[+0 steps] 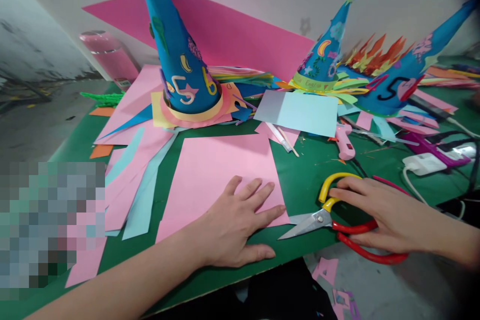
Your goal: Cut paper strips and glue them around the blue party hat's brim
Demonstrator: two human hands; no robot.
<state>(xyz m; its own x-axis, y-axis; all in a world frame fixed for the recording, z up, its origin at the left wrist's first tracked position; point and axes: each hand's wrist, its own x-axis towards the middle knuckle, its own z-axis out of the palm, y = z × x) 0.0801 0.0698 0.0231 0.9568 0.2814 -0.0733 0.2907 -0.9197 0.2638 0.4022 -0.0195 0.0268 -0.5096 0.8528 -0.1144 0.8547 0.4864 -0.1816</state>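
My left hand [243, 222] lies flat with its fingers spread on a pink sheet of paper [221, 165] at the table's front. To its right, my right hand [378, 210] grips a pair of scissors [318, 220] by its yellow and red handles. The scissors' blades are parted and point left. One blade tip reaches the sheet's lower right corner; I cannot tell whether the paper lies between the blades. Beyond the sheet stands a blue cone hat [180, 65] with numbers and shapes stuck on it.
Two more decorated cone hats [322, 55] [405, 80] stand at the right. A pink glue gun [344, 141], a light blue sheet [300, 112] and a purple glue gun [438, 152] lie there. Paper strips [140, 195] cover the left, near a pink bottle [110, 60]. Scraps [328, 270] lie on the floor.
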